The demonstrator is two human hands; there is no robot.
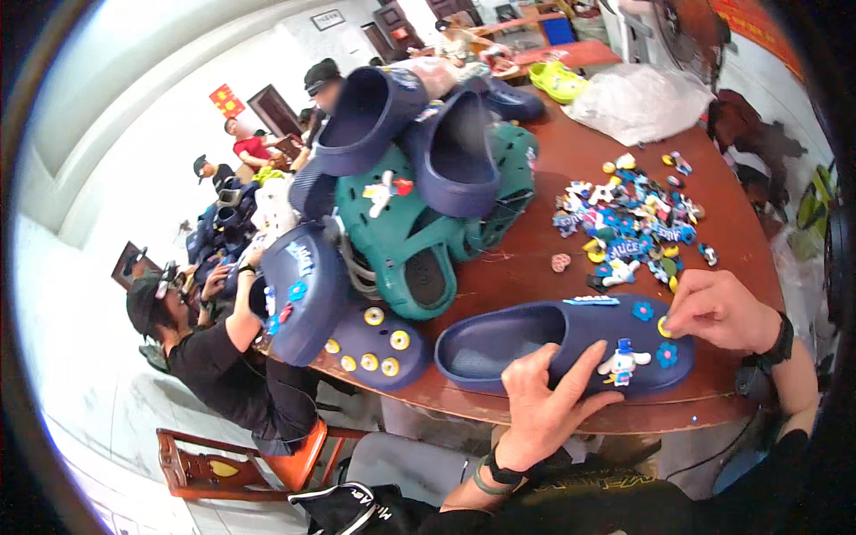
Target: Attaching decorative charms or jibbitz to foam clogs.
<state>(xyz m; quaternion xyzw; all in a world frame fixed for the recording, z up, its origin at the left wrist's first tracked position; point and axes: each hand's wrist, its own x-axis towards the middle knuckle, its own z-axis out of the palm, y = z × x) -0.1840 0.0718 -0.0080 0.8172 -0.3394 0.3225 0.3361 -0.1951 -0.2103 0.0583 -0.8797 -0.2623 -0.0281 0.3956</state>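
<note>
A bare strip of table (pixel 526 259) runs between the heap of clogs (pixel 419 187) on the left and the scatter of small charms (pixel 633 223) on the right, open but for one pink charm (pixel 560 262). The navy clog (pixel 535 343) lies across the near edge, blocking that strip from the front, with the left hand (pixel 544 401) and right hand (pixel 718 312) on it. Farther back, a plastic bag (pixel 637 102) and a yellow-green clog (pixel 557 80) close the far side.
</note>
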